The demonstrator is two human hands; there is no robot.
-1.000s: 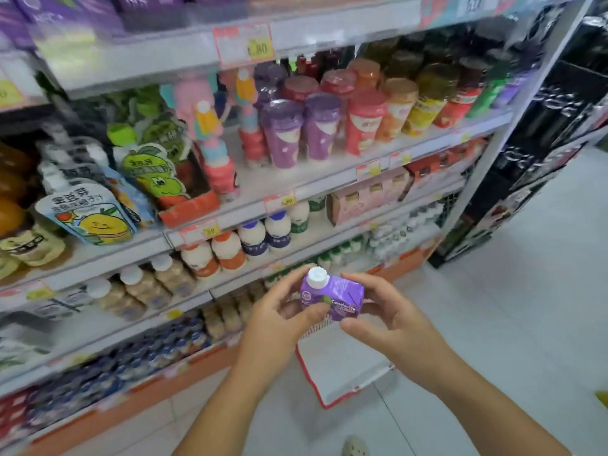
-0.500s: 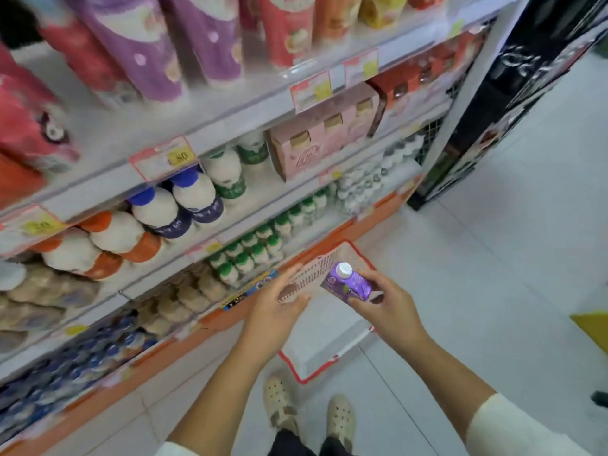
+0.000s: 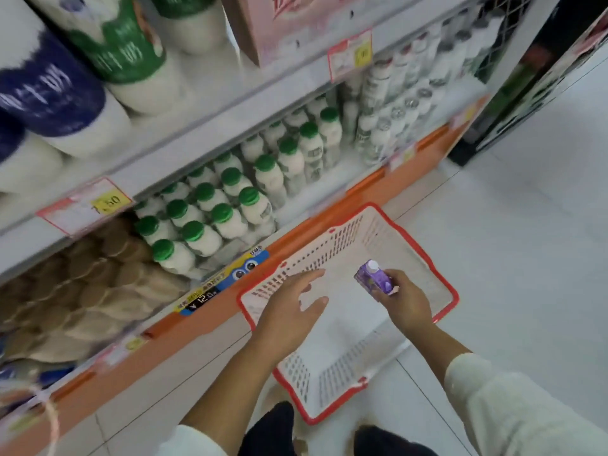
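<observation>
Purple carton (image 3: 375,280) over basket (image 3: 332,245), beside bottles (image 3: 230,205)

This is a shop, in a grocery aisle. A red-rimmed shopping basket (image 3: 332,245) stands on the pale tiled floor (image 3: 526,274). Just behind the basket runs the shelf unit's orange base (image 3: 204,327), and above it rows of identical green-capped bottles (image 3: 230,205) fill the bottom shelf. Higher behind the basket, paper price tags (image 3: 86,205) hang on the shelf edges, below larger bottles (image 3: 121,51) and a pink multipack box (image 3: 289,28).
</observation>
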